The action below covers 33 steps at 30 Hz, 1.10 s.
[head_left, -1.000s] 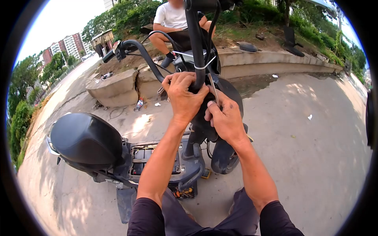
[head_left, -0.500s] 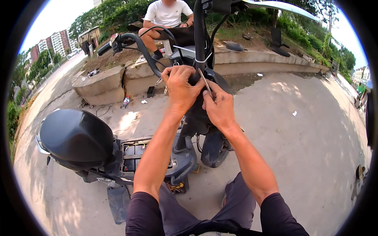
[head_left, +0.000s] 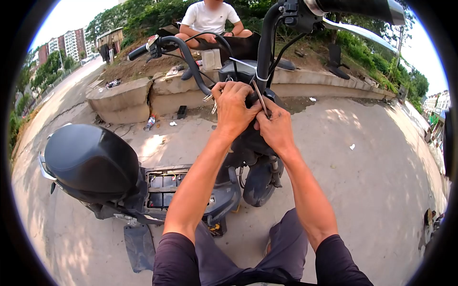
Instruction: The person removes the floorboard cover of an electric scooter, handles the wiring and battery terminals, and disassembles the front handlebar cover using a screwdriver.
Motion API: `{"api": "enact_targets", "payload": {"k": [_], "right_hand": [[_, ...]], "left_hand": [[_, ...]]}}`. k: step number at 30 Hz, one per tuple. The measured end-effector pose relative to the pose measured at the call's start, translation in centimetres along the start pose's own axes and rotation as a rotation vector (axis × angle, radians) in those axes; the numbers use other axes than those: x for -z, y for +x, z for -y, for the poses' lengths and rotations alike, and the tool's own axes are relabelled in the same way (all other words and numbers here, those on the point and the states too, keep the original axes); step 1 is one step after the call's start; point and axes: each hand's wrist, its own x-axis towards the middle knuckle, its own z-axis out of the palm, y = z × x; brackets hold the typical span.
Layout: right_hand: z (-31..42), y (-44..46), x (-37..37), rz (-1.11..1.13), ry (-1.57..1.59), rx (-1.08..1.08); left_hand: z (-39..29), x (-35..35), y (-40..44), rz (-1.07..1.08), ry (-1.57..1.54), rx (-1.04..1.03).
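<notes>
My left hand (head_left: 234,108) is closed round the lower middle of the scooter's black handlebar (head_left: 265,50), its fingertips partly hidden. Beside it on the right, my right hand (head_left: 276,125) pinches a thin metal tool (head_left: 260,97) that slants up to the left against the bar. What the tool's tip touches is too small to tell. A white cable tie (head_left: 258,76) circles the bar just above my hands, and its loose tail points up to the left. Black cables (head_left: 285,47) run down alongside the bar.
The scooter's black seat (head_left: 90,159) and open battery compartment (head_left: 162,188) lie at the left, its front wheel (head_left: 260,183) below my hands. A person in a white shirt (head_left: 210,19) sits on the bank behind a concrete kerb (head_left: 315,83). A black flap (head_left: 139,248) hangs at lower left.
The handlebar has turned and shifted to the right in view, showing its right grip end and lever. Both hands have stayed at the bar, with the tool still in my right hand.
</notes>
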Motion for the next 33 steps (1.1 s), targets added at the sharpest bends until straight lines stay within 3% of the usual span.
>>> {"api": "enact_targets", "payload": {"k": [8, 14, 17, 23, 33], "right_hand": [[-1.3, 0.1, -1.0, -0.081, 0.301, -0.064], [-1.9, 0.8, -2.4, -0.383, -0.201, 0.230], [-1.8, 0.7, -2.6, -0.446, -0.277, 0.286], [-2.1, 1.2, -1.5, -0.314, -0.378, 0.341], [-0.8, 1.2, -1.3, -0.305, -0.657, 0.361]], "left_hand": [[1.1, 0.6, -0.1, 0.075, -0.043, -0.038], [0.8, 1.0, 0.3, 0.117, -0.039, 0.025], [0.7, 1.3, 0.6, 0.167, -0.050, 0.058], [0.9, 1.3, 0.8, 0.197, -0.086, 0.117], [0.8, 1.4, 1.0, 0.235, -0.066, 0.137]]}}
